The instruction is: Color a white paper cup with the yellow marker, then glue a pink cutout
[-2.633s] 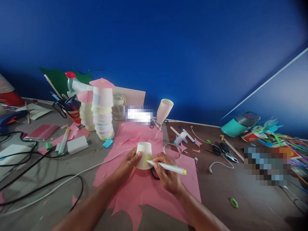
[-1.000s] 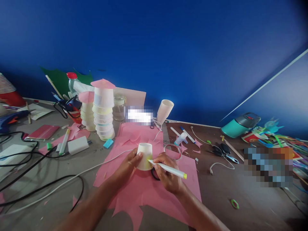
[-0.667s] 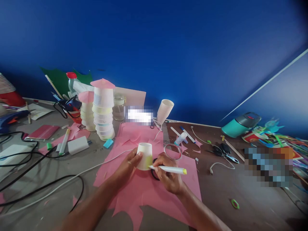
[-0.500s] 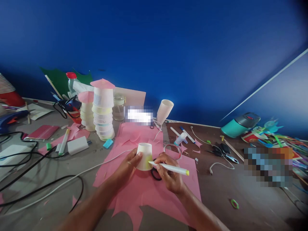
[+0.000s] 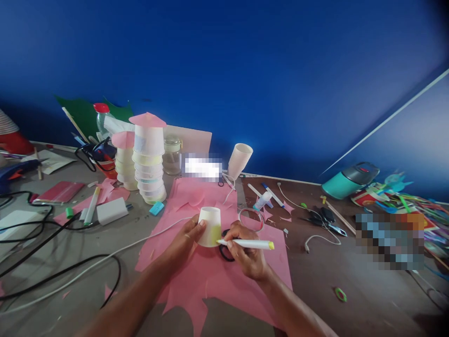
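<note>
Head view: colouring an inverted paper cup [image 5: 209,225] at frame centre.
Left hand [image 5: 185,241] gripped the cup; right hand [image 5: 245,252] pinched a yellow marker [image 5: 245,244], tip touching the lower wall.

White cup [image 5: 209,226], yellow-capped marker [image 5: 245,244], pink paper [image 5: 210,276].

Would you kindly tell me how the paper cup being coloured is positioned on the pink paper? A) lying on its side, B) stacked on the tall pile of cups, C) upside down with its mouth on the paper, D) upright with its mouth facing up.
C: the paper cup stands narrow base up, wide end down on the pink paper, steadied by the left hand while the right hand presses the yellow marker to its side.
</note>
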`<state>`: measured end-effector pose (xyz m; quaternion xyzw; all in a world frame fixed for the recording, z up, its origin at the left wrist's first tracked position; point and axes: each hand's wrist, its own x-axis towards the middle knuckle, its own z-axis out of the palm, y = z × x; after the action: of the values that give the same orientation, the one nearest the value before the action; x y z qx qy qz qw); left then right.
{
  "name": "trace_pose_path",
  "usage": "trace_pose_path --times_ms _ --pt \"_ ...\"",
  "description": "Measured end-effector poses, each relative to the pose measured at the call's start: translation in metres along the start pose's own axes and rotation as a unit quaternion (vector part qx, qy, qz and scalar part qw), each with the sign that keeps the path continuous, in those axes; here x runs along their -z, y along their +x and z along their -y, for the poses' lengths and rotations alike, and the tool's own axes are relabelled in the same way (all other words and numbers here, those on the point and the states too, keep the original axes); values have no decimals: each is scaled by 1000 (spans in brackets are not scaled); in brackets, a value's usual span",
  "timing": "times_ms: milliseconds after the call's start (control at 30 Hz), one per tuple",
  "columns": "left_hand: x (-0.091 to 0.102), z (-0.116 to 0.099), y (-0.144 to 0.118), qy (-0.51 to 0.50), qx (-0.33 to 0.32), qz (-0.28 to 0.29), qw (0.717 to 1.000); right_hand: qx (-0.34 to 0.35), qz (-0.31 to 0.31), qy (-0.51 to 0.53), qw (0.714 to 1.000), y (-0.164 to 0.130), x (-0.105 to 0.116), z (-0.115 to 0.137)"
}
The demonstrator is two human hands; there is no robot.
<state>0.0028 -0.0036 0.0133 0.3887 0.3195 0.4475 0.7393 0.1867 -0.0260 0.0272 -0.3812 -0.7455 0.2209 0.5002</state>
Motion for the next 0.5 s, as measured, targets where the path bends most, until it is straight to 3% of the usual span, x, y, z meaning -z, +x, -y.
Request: trace_pose_path --times_ms 200,333,500 --pt "1 2 0 7 -2 0 1000 26 22 -5 999 1 1 1" --pt "0 1 -1 -6 -3 5 1000 -25 -11 7 1000 1 0 0" --pt "-1 -1 0 4 1 -8 1000 -8 6 1 1000 -2 -1 -2"
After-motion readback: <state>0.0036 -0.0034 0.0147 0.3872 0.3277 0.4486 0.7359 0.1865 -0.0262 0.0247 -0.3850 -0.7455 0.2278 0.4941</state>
